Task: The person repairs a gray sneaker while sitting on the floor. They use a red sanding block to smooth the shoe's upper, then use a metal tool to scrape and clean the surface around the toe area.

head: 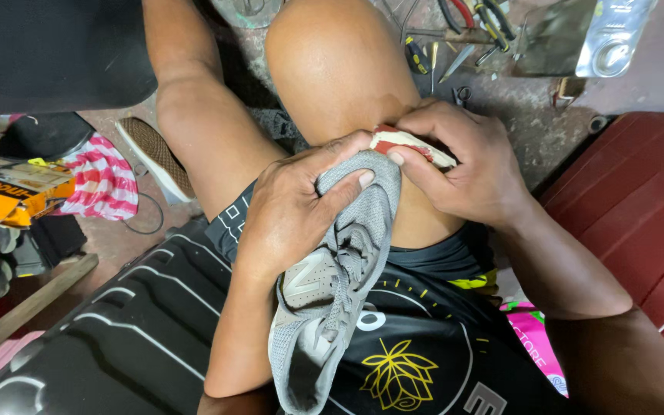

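A grey mesh sneaker lies across my lap with its toe pointing up toward my knee. My left hand wraps around the toe end, thumb pressing on the grey fabric. My right hand grips the red-and-white sole edge at the toe, fingers curled over it and thumb against the upper. Both hands meet at the shoe's tip, right above my bare knee.
Pliers and other hand tools lie on the concrete floor beyond the knee, next to a metal tray. A red bench is at right. At left sit a shoe sole, a striped cloth and orange boxes.
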